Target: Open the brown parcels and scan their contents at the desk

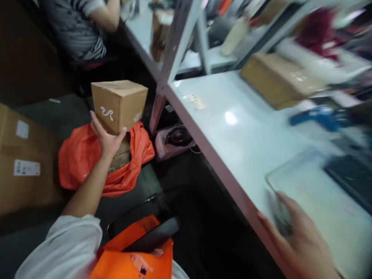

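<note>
A small brown cardboard box (132, 106) with a white squiggle mark is gripped from below by my left hand (107, 137). Hand and box are above an orange-red sack (78, 155), whose open mouth shows brown cardboard inside. Near the table's front edge is my right hand (302, 236), blurred, with thumb and fingers spread. It lies by the edge of a clear, pale tray-like sheet (325, 209); whether it touches that is hard to tell. Its palm side is partly hidden, and no held thing shows.
The white table (226, 104) carries a cardboard box (279, 79), a blue tool-like thing (316, 118) and a dark flat object (351, 178). A metal post (174, 42) stands at its corner. Large cartons (35, 151) are at left. A seated person (78, 31) is beyond.
</note>
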`<state>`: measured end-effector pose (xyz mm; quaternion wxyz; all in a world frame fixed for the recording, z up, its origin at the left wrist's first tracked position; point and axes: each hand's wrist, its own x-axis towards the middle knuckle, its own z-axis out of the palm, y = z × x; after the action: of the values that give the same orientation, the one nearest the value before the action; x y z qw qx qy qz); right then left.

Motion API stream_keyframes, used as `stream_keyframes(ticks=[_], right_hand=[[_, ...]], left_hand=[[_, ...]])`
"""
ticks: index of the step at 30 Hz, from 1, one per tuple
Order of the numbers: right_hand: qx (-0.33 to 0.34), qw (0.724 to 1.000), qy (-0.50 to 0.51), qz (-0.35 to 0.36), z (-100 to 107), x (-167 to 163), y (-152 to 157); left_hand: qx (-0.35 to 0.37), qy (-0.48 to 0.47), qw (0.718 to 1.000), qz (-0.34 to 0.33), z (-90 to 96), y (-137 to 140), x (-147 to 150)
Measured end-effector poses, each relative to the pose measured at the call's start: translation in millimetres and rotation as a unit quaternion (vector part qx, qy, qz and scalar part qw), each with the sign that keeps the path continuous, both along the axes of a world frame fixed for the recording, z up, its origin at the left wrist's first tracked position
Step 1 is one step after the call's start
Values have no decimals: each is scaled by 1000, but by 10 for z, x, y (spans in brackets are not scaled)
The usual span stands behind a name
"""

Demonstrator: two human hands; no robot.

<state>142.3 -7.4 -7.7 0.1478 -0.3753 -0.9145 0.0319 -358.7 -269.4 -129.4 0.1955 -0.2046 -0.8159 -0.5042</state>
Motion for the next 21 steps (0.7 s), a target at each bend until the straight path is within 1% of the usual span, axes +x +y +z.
stream_keyframes(ticks=[1,2,3,4,5,6,7,9,10,11,12,13,14,15,16,18,19,21], right_hand=[[-18,999,34,-15,9,-17,-16],[-40,996,76,-38,30,-22,-34],[-59,989,121,-64,68,-1,-52],[-69,980,167,-85,122,59,-67],[-74,969,214,-102,192,171,-77],[-75,956,261,-114,277,343,-86],[-70,941,305,-126,373,579,-96],[-44,911,369,-177,582,1222,-136],[-27,898,378,-222,683,1603,-171],[-8,890,361,-280,774,1994,-217],[7,884,316,-344,850,2374,-269],[11,877,253,-409,906,2722,-322],[1,868,177,-463,939,3022,-372],[-22,858,104,-502,946,3263,-411],[-49,850,45,-523,930,3443,-435],[-100,841,-15,-532,842,3634,-430],[-116,839,-27,-531,782,3660,-403],[-122,839,-45,-528,670,3620,-316]], left_hand=[[6,65,996,-53,256,50,183],[14,126,986,-105,481,134,379],[24,188,969,-156,673,253,590],[39,251,945,-207,833,405,822],[56,313,912,-260,960,578,1075],[75,374,869,-317,1058,764,1348],[89,426,820,-372,1130,948,1634],[101,495,725,-468,1211,1280,2210],[97,511,687,-507,1230,1418,2478],[91,519,658,-538,1241,1539,2724],[86,521,636,-562,1248,1644,2943],[84,520,620,-582,1252,1736,3134],[83,517,607,-597,1255,1818,3297],[82,513,599,-609,1256,1887,3436],[82,506,596,-618,1256,1945,3553],[78,492,600,-625,1252,2013,3728],[77,486,606,-625,1248,2022,3791],[69,475,624,-617,1242,1985,3877]])
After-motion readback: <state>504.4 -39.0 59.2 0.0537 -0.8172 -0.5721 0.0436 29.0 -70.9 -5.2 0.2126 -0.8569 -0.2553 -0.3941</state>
